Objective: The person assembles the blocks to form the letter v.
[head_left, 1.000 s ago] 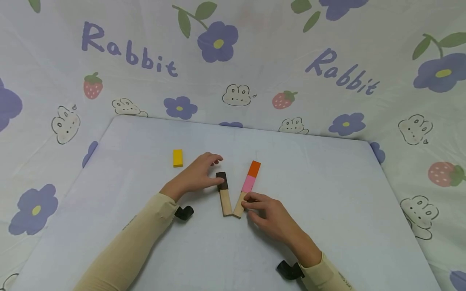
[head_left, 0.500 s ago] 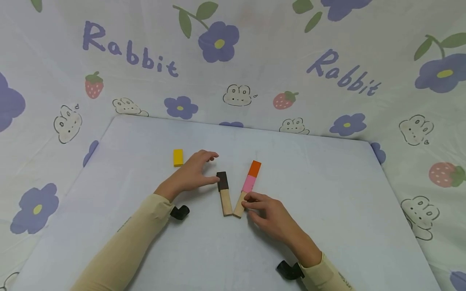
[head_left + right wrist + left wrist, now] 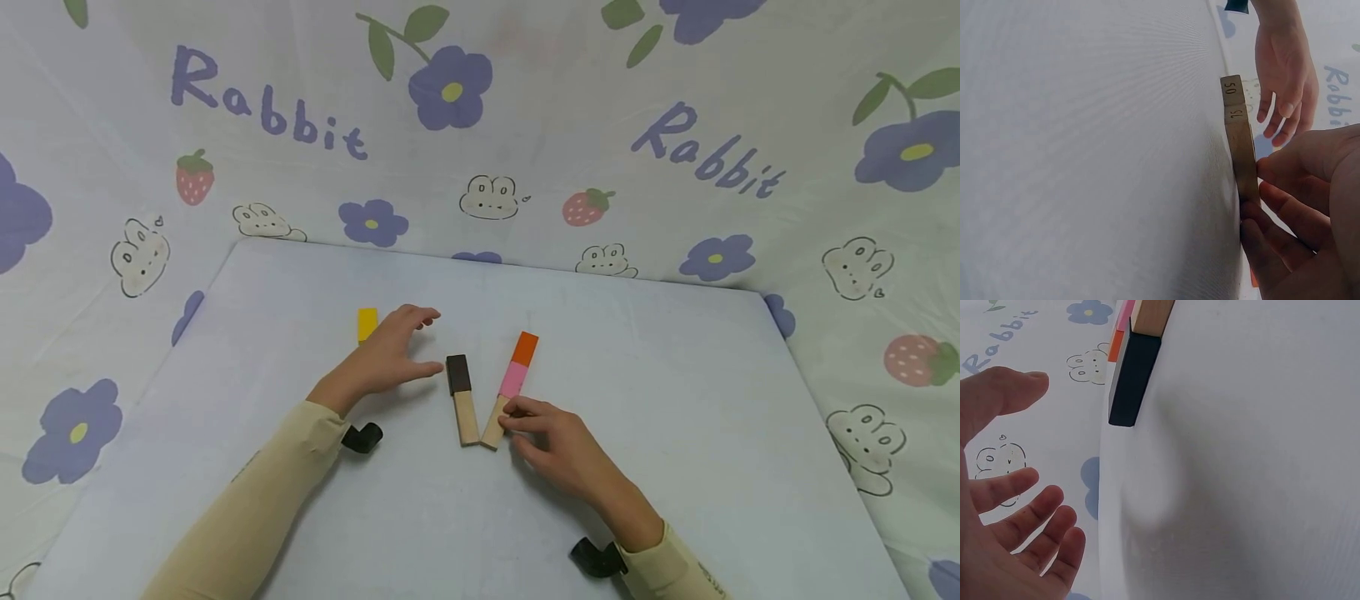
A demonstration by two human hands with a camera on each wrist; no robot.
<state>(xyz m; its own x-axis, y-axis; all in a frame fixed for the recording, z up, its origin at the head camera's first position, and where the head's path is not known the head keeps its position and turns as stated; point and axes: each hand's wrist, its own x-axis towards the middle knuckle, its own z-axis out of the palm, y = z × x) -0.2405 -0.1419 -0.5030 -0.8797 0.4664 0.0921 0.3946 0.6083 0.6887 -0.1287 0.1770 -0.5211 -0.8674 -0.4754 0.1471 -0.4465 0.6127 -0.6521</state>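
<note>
Two rows of blocks form a V on the table. The left row joins a dark block (image 3: 458,374) to a plain wooden block (image 3: 466,418). In the right row an orange block (image 3: 525,347) and a pink block (image 3: 513,378) lead down to another wooden block (image 3: 491,428). My right hand (image 3: 558,446) holds that lower wooden block by its right side, fingers curled against it. The left hand (image 3: 382,354) hovers left of the dark block, thumb and fingers spread and holding nothing. It partly covers a yellow block (image 3: 367,322).
The blocks lie on a white tabletop (image 3: 675,400). A cloth printed with flowers and rabbits (image 3: 525,108) rises behind it. Black wrist cameras sit at the left cuff (image 3: 362,438) and the right cuff (image 3: 597,557).
My left hand has let go of the dark block and drawn back leftward, now overlapping the yellow block's lower end. The right hand and the rows of blocks stay put.
</note>
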